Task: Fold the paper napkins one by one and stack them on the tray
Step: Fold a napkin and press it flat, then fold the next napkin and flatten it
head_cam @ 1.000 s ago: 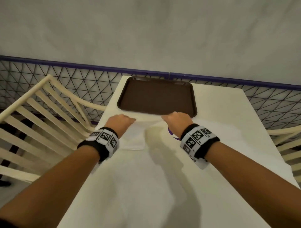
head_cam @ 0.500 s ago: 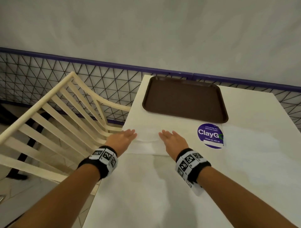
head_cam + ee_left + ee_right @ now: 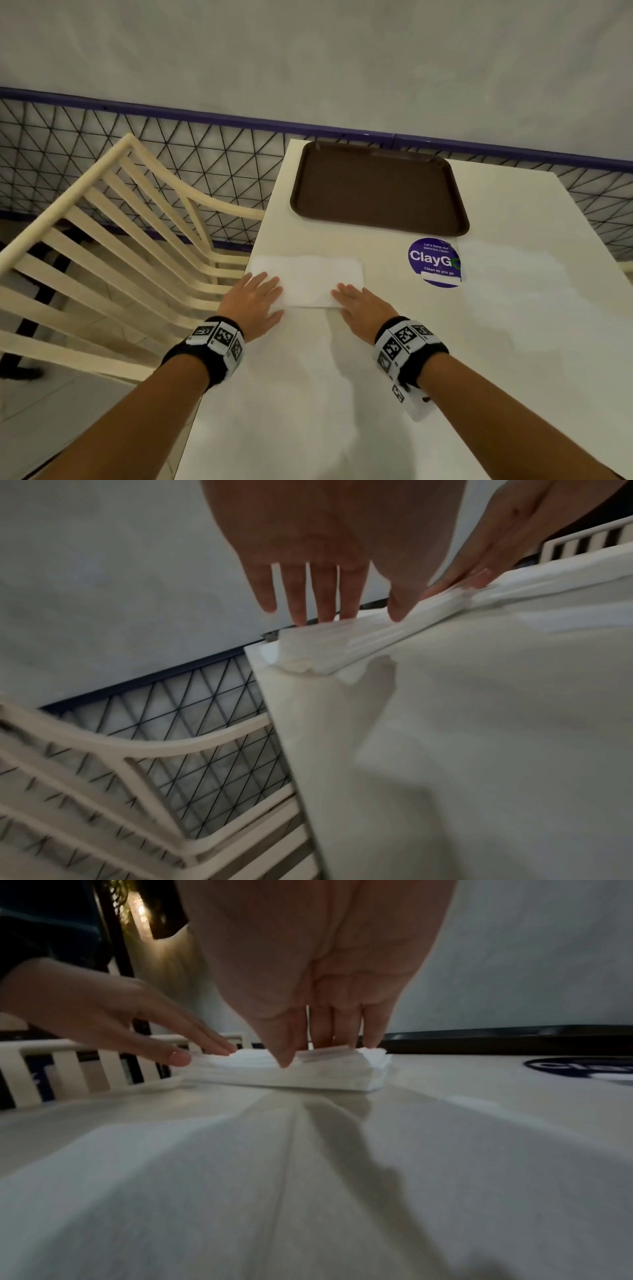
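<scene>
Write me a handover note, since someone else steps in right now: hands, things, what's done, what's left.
Left hand: flat, fingers straight, resting on the left end of the napkin stack.
Right hand: flat, fingertips on the stack's near right corner.
The stack lies on the table, near its left edge, short of the tray.
Done: no napkins on the tray.
Left: fold each napkin and stack them on the tray.

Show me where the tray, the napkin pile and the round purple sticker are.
tray (image 3: pixel 376 186): head view, bare brown floor.
napkin pile (image 3: pixel 308 279): head view, top sheet between the hands.
purple sticker (image 3: pixel 432 260): head view, the white lettering.
</scene>
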`<move>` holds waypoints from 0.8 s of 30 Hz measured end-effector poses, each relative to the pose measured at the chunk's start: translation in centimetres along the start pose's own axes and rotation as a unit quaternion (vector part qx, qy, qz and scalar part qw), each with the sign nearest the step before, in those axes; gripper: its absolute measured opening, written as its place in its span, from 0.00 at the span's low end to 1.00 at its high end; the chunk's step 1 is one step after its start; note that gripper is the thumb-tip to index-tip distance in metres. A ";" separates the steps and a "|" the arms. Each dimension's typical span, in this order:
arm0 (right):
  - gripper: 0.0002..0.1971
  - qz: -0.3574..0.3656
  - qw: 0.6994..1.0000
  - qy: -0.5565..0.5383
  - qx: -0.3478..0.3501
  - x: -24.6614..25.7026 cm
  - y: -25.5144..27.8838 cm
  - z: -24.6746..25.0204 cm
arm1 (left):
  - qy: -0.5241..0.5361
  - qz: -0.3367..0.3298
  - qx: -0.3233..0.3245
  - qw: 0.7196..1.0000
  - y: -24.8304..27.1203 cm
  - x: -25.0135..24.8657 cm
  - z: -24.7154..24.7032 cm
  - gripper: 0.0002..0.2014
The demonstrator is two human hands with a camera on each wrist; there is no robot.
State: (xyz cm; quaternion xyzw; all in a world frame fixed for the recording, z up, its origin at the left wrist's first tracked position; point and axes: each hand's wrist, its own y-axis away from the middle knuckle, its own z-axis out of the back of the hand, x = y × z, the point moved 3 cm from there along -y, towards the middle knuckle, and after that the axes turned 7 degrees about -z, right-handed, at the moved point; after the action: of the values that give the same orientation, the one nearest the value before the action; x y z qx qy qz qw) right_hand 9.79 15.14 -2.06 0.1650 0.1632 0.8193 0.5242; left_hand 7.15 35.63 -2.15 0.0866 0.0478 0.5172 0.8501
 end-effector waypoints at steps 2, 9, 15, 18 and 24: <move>0.25 -0.015 0.999 -0.034 -0.005 -1.6 1.5 0.0 | -0.022 -0.034 -0.009 0.999 0.4 -1.8 0.4 0.25; 0.23 -0.048 0.992 -0.096 0.065 -7.5 8.5 -3.6 | 0.051 -0.247 0.013 0.968 1.3 -12.3 -0.2 0.25; 0.28 -0.129 0.977 -0.142 0.091 -11.6 12.6 -6.0 | 0.083 -0.230 0.132 0.960 0.4 -17.0 -1.6 0.41; 0.38 -0.140 0.968 -0.178 0.107 -12.5 14.1 -6.8 | 0.045 -0.226 0.136 0.964 -0.6 -17.9 -1.8 0.41; 0.54 -0.130 0.974 -0.144 0.119 -12.3 15.8 -7.5 | 0.016 -0.229 0.022 0.973 -2.6 -19.0 -0.6 0.27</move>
State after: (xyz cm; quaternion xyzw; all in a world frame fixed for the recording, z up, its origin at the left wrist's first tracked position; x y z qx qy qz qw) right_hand -1.36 -3.12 -2.97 0.3195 0.2023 0.6863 0.6212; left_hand 0.55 17.67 -3.40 0.0839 0.0912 0.3090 0.9430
